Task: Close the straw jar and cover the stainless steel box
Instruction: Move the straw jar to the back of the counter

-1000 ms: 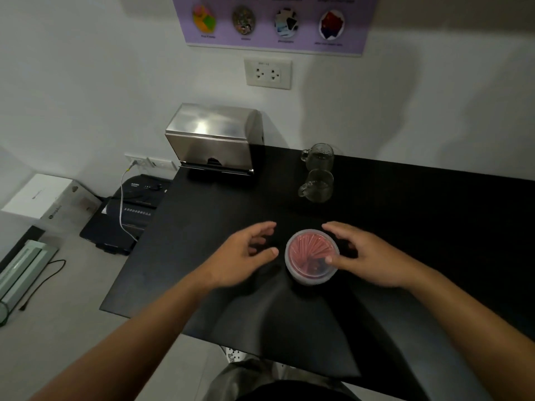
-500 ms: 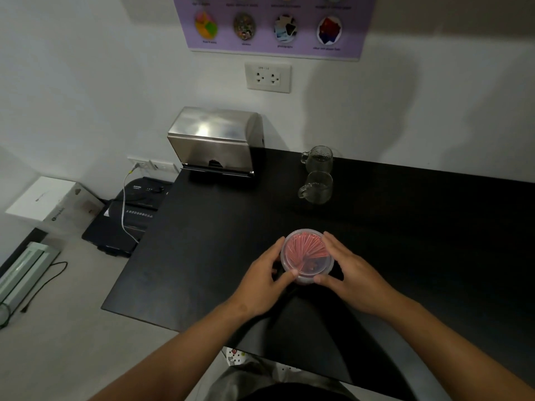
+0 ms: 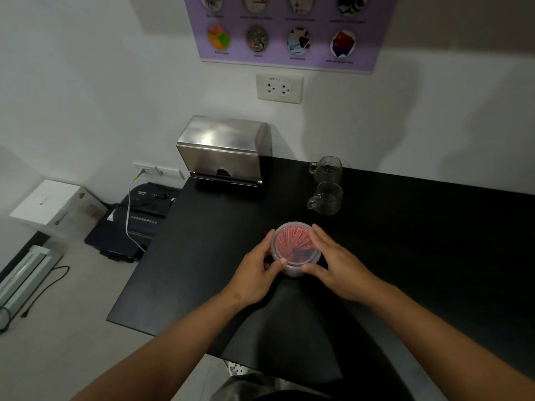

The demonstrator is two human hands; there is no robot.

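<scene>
A round clear jar (image 3: 293, 246) full of red straws stands on the black table (image 3: 405, 241), seen from above. My left hand (image 3: 259, 270) wraps its left side and my right hand (image 3: 333, 263) wraps its right side, fingers and thumbs pressed on the rim. I cannot tell whether a clear lid sits on top. The stainless steel box (image 3: 223, 151) stands at the table's far left corner against the wall, its curved cover down over the front.
Two glass mugs (image 3: 325, 183) stand behind the jar, near the wall. Left of the table on the floor are a black shredder (image 3: 139, 218), a white box (image 3: 49, 204) and a white cable. A wall socket and a purple poster hang above.
Both hands came in from either side and closed around the straw jar. The view has shifted slightly; the jar stays in about the same place.
</scene>
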